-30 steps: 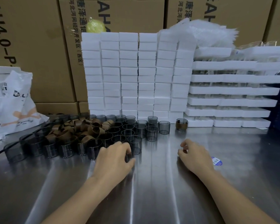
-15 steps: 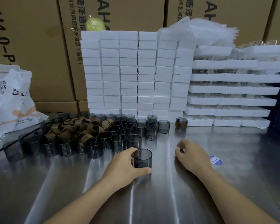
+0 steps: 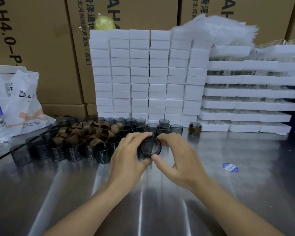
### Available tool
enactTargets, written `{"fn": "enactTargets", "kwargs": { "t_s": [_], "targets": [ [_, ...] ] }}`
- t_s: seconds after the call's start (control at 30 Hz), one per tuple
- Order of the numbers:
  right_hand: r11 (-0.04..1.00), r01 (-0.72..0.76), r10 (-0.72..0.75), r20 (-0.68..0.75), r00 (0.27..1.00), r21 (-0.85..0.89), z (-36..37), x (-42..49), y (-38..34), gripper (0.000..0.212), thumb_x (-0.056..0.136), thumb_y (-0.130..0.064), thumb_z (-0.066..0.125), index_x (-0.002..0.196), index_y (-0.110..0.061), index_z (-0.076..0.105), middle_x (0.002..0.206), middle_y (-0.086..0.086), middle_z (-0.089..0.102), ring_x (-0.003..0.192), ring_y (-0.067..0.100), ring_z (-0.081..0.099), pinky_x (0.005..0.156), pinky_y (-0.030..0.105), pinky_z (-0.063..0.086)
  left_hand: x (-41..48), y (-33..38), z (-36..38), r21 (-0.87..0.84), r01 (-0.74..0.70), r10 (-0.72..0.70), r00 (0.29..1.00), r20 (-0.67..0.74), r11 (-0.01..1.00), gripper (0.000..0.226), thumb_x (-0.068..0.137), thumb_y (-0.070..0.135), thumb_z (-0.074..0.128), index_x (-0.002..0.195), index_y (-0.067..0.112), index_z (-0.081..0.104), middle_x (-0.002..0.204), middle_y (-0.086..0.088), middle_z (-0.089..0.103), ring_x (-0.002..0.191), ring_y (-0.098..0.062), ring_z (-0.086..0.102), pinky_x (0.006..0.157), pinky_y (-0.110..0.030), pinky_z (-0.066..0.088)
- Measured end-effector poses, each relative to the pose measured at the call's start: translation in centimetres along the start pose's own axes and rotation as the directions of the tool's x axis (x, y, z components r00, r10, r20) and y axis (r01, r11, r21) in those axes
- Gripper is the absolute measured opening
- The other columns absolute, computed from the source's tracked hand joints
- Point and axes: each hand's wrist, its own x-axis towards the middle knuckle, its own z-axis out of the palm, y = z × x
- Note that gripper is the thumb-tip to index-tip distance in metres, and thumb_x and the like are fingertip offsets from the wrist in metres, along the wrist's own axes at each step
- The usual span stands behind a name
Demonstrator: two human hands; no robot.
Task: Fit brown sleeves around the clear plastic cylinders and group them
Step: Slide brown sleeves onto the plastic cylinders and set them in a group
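Middle of the frame, just above the steel table (image 3: 160, 210): the held cylinder (image 3: 151, 147), tipped over so its long axis points roughly at the camera, open mouth facing us, nothing inside that I can see.
Left hand (image 3: 126, 155): wrapped round the left wall of the held cylinder, fingers curled over the top.
Right hand (image 3: 177, 160): pinching the near rim, thumb below and forefinger above. Whether a sleeve is tucked in there, can't tell.
Sleeve pile (image 3: 95, 132): loose brown bands heaped left of centre, off to the left of both hands, so I'd say the left hand has the shorter reach.
Bare cylinders (image 3: 71, 150): upright, mouths up, packed touching around the sleeve pile, look empty.
Sleeved cylinder (image 3: 195, 128): standing alone, right of the cluster, just beside the lowest foam tray.
Foam trays (image 3: 249, 92): stacked at right, something clear between the layers, too blurry to call.
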Motion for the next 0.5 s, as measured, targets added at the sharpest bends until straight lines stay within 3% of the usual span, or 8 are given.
{"fn": "enactTargets", "kwargs": {
  "t_s": [0.07, 0.17, 0.33, 0.43, 0.5],
  "targets": [
    [0.998, 0.061, -0.061, -0.046, 0.997, 0.004, 0.0, 0.1, -0.1, 0.057, 0.091, -0.046, 0.074, 0.141, -0.022, 0.059, 0.129, -0.014, 0.062, 0.118, 0.008, 0.059, 0.098, 0.022, 0.049, 0.2, 0.3, -0.5, -0.051, -0.029, 0.027, 0.999, -0.037, 0.998, 0.084, 0.071, 0.008, 0.093, 0.142, 0.042, 0.064, 0.131, 0.023, 0.057, 0.126, -0.010, 0.057, 0.104, -0.039, 0.053],
    [0.996, 0.092, -0.091, -0.101, 0.991, 0.012, 0.2, 0.3, -0.4, 0.062, 0.089, -0.038, 0.080, 0.144, -0.019, 0.058, 0.132, -0.012, 0.061, 0.119, 0.003, 0.056, 0.101, 0.014, 0.043, 0.4, 0.9, -0.9, -0.070, -0.065, 0.058, 0.994, -0.089, 0.995, 0.078, 0.071, 0.013, 0.082, 0.143, 0.039, 0.065, 0.130, 0.021, 0.058, 0.124, -0.012, 0.059, 0.103, -0.040, 0.054],
    [0.995, 0.097, -0.097, -0.122, 0.988, 0.000, 0.3, 0.3, -0.4, 0.059, 0.091, -0.033, 0.079, 0.143, -0.014, 0.059, 0.128, -0.008, 0.061, 0.114, 0.000, 0.052, 0.100, 0.013, 0.042, 0.3, 1.1, -0.9, -0.062, -0.054, 0.048, 0.995, -0.089, 0.997, 0.081, 0.071, 0.006, 0.089, 0.143, 0.038, 0.065, 0.129, 0.019, 0.059, 0.124, -0.014, 0.060, 0.102, -0.047, 0.053],
    [0.997, 0.083, -0.083, -0.107, 0.991, -0.002, 0.2, 0.3, -0.4, 0.059, 0.093, -0.037, 0.075, 0.145, -0.013, 0.059, 0.131, -0.007, 0.062, 0.115, -0.001, 0.051, 0.102, 0.012, 0.041, 0.4, 1.1, -0.7, -0.093, -0.021, 0.013, 0.997, -0.079, 0.995, 0.076, 0.073, 0.010, 0.091, 0.140, 0.037, 0.067, 0.128, 0.022, 0.063, 0.124, -0.010, 0.061, 0.104, -0.041, 0.053],
    [0.998, 0.063, -0.061, -0.100, 0.993, 0.019, 0.2, 0.3, -0.5, 0.060, 0.096, -0.039, 0.071, 0.149, -0.015, 0.057, 0.136, -0.009, 0.061, 0.121, 0.001, 0.054, 0.105, 0.014, 0.041, 0.5, 1.4, -0.6, -0.254, 0.089, -0.102, 0.994, -0.040, 0.963, 0.068, 0.075, 0.017, 0.096, 0.135, 0.035, 0.069, 0.123, 0.019, 0.070, 0.118, -0.008, 0.067, 0.101, -0.030, 0.054]
  ]
}}
